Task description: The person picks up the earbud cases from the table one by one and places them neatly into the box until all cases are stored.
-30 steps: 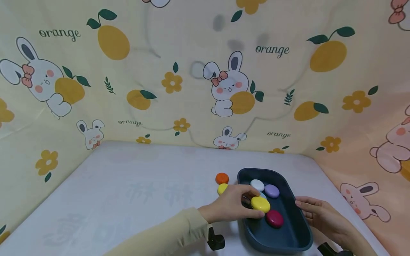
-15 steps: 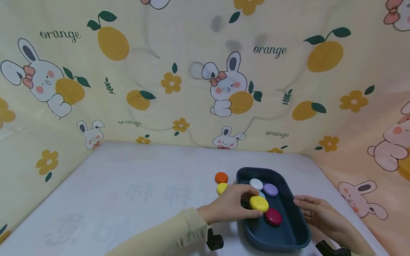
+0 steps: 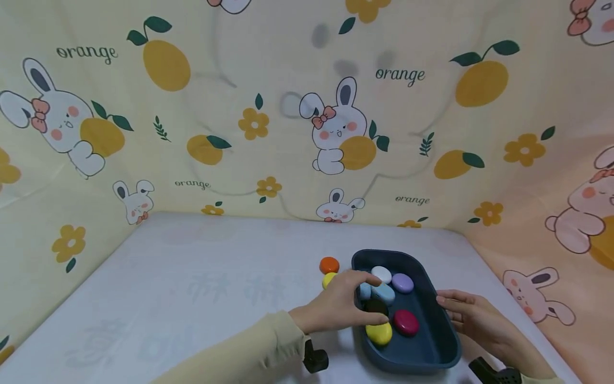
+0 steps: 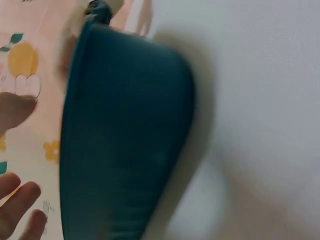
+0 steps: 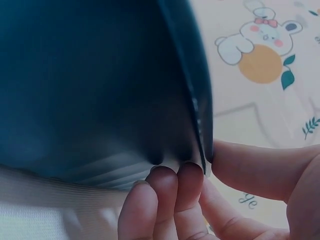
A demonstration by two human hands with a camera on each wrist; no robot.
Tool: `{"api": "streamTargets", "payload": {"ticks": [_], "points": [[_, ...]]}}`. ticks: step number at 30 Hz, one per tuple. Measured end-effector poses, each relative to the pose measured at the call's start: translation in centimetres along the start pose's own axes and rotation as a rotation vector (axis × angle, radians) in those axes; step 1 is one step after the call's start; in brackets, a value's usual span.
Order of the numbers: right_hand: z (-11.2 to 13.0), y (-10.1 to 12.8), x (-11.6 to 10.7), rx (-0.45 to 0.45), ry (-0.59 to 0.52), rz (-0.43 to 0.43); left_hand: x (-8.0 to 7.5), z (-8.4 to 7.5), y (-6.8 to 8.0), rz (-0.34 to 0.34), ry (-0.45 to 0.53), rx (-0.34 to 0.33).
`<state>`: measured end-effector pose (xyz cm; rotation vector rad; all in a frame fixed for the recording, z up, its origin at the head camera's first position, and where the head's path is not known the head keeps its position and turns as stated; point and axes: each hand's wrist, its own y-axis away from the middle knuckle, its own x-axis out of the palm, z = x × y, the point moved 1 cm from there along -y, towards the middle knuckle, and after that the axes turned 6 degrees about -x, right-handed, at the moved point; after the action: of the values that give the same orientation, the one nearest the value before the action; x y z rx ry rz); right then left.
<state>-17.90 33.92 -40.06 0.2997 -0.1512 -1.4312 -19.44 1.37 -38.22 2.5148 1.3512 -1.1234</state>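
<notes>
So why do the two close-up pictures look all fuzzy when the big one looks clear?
Head view: evenly lit and sharp, so the tray and its pebbles read clearly, though the backdrop curves near the edges. Left wrist view: the camera sits so close that the tray's outer wall is a soft blur. Right wrist view: the tray wall is blurred too, with only the fingertips fairly crisp.

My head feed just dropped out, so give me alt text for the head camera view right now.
A left hand reaches over the near rim of a dark blue tray holding yellow, red, light blue, white and purple pebbles. The right hand rests against the tray's right side. An orange pebble sits on the white table beside it.
</notes>
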Motion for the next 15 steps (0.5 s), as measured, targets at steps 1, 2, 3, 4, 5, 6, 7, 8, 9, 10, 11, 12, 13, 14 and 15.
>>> {"api": "streamTargets", "payload": {"ticks": [1,2,3,4,5,6,7,8,9,10,11,12,13,14,15], "points": [[0.0,0.0,0.0,0.001,-0.004,0.002,-0.3,0.2,0.1,-0.023,0.028,-0.027],[0.0,0.0,0.0,0.001,-0.002,0.002,-0.6,0.5,0.2,-0.052,0.053,-0.052],[-0.1,0.0,0.0,0.003,0.001,-0.001,-1.0,0.9,0.3,-0.084,0.074,-0.073],[-0.1,0.0,0.0,0.005,0.005,-0.001,-1.3,1.3,0.4,-0.114,0.094,-0.099],[-0.1,0.0,-0.1,0.007,0.009,-0.001,-1.6,1.8,0.4,-0.143,0.103,-0.121],[0.0,0.0,-0.1,0.007,0.017,-0.006,-2.0,2.3,0.4,-0.167,0.101,-0.139],[0.0,0.0,-0.1,0.008,0.025,-0.011,-2.3,2.9,0.5,-0.186,0.104,-0.155],[0.0,0.0,-0.2,0.009,0.033,-0.015,-2.5,3.6,0.5,-0.200,0.103,-0.173],[0.0,0.0,-0.2,0.011,0.034,-0.015,-2.8,4.1,0.5,-0.206,0.106,-0.193],[0.0,0.0,-0.2,0.011,0.035,-0.017,-3.0,4.7,0.5,-0.209,0.113,-0.221],[0.0,0.0,-0.2,0.012,0.033,-0.012,-3.1,5.2,0.5,-0.210,0.117,-0.240],[0.0,0.0,-0.2,0.011,0.032,-0.011,-3.3,5.6,0.5,-0.208,0.124,-0.261],[0.0,0.0,-0.2,0.010,0.029,-0.010,-3.3,6.0,0.5,-0.205,0.136,-0.284],[0.0,-0.1,-0.1,0.009,0.023,-0.001,-3.4,6.3,0.5,-0.202,0.144,-0.305],[0.0,-0.1,-0.1,0.009,0.019,-0.002,-3.4,6.5,0.5,-0.199,0.149,-0.320]]}}
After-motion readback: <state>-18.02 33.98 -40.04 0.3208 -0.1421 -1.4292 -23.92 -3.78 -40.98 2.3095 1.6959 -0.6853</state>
